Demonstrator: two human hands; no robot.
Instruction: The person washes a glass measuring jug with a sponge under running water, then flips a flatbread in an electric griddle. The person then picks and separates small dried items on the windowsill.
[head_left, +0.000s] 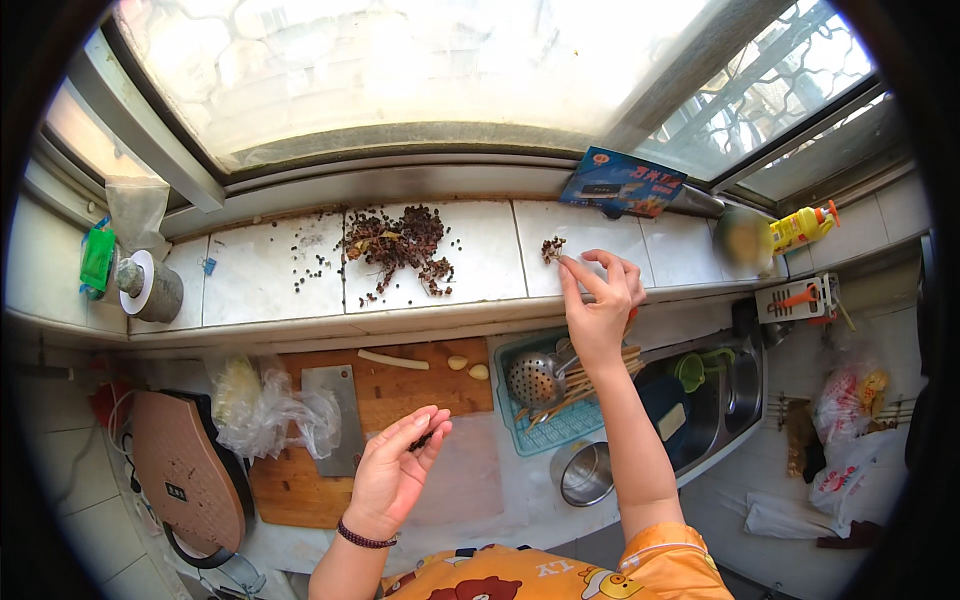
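Observation:
My right hand (602, 311) is stretched over the white tiled window ledge (480, 266). Between its thumb and fingertips is a small sprig of dried dark-red peppercorns (553, 249). Farther left on the ledge lies a heap of similar sprigs (405, 244), with loose black seeds (311, 274) scattered beside it. My left hand (397, 469) is cupped above the front of the counter. Small dark peppercorns or seeds (420, 441) rest within its curled fingers, which partly hide them.
A wooden cutting board (420, 390) carries a cleaver (331, 420), garlic cloves (477, 371) and bagged vegetables (247, 405). Right of it are a blue basket (529, 442) with a perforated ladle (536, 381), a steel cup (583, 474) and the sink (739, 397). A stone mortar (161, 289) stands at left, near an electric griddle (187, 457).

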